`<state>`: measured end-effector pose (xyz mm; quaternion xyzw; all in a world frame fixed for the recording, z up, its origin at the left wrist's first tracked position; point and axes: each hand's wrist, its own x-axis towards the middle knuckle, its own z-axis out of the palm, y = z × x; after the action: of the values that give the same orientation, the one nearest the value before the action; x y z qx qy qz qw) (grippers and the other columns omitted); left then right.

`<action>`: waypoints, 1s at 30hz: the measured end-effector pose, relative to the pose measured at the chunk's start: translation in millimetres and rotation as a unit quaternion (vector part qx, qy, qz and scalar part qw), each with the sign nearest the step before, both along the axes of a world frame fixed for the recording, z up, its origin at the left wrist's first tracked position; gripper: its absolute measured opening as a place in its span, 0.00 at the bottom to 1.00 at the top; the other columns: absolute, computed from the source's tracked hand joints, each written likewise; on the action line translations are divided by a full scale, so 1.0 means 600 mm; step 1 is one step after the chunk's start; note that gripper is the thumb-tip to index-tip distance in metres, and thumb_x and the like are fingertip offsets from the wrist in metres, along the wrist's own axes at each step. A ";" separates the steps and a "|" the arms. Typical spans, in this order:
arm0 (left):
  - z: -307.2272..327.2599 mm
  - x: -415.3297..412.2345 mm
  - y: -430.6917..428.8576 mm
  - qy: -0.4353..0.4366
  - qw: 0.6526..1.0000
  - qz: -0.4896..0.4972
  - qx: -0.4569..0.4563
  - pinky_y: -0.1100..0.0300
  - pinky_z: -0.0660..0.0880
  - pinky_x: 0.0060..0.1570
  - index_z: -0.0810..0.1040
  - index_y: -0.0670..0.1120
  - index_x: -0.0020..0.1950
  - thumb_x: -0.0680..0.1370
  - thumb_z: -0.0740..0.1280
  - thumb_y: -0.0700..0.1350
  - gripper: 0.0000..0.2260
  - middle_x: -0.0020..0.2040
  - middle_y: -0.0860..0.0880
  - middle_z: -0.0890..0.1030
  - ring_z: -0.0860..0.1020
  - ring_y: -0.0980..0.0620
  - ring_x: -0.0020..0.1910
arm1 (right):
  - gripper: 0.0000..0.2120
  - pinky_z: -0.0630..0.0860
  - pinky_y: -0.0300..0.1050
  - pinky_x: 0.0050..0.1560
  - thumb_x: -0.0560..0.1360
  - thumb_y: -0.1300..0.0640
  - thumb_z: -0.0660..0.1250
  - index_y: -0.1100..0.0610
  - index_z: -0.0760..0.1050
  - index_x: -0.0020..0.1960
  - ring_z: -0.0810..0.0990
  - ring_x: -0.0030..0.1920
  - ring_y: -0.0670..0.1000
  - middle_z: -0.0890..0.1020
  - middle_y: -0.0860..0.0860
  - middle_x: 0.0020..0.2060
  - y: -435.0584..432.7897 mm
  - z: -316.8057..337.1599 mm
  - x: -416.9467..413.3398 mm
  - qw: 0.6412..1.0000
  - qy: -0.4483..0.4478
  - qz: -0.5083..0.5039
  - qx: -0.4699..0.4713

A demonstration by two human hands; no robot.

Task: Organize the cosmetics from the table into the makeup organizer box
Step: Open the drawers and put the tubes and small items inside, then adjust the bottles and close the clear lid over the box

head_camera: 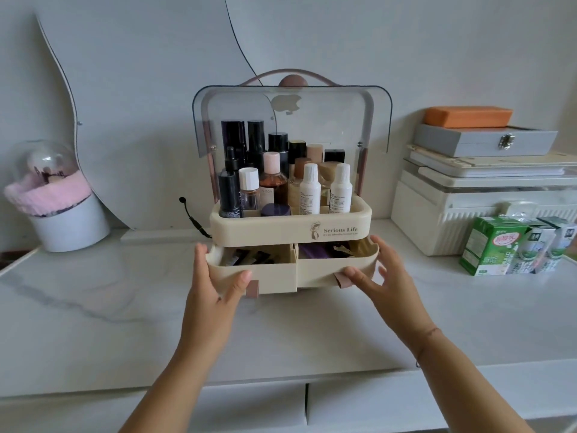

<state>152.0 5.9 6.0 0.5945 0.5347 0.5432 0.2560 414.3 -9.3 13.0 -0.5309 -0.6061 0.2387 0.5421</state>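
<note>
Both forearms enter from the bottom edge, over the white marble-patterned surface [125, 323]. Left hand [215, 276]: grip closed round the outer corner of the left drawer [271, 281], fingers hooked over its side wall, thumb pressed on the front face just beside a pink pull tab [252, 289]. Right hand [379, 276]: grip spread, thumb tip on the front of the right drawer [321, 273] next to its own pink tab [342, 281], forefinger lying along the drawer's rounded outer end, the other fingers splayed and apart from it. Both drawers stand pulled out from the base of the cream makeup organizer box [271, 229], which sits mid-surface; dark small items lie in the left drawer, a purple item and others in the right, too dim to identify. The upper tray holds upright bottles [310, 189], packed close: two white ones in front on the right, black ones behind on the left. The clear lid [327, 120] is swung up, with a pink handle [249, 77] above it. A black cable [190, 217] shows just beside the box's left wall. Far left: a white pot [71, 226] with pink fluff and a glass dome [46, 157], against a curved mirror [140, 89]. Far right: green-and-white cartons [490, 245] before a white ribbed bin [437, 214], with a grey case [468, 142] and an orange block [468, 116] stacked on top.
</note>
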 end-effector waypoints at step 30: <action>-0.056 -0.001 0.069 -0.008 0.999 0.013 -0.033 0.57 0.71 0.48 0.59 0.55 0.74 0.76 0.67 0.50 0.29 0.61 0.53 0.77 0.77 0.51 0.56 | 0.34 0.73 0.43 0.61 0.64 0.33 0.69 0.47 0.69 0.65 0.75 0.61 0.44 0.77 0.43 0.60 0.048 -0.036 -0.022 0.995 0.044 -0.061 -0.072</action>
<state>151.7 47.3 -27.7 0.5747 0.5578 0.5332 0.2726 400.9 19.6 -8.7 -0.5938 -0.5295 0.2710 0.5418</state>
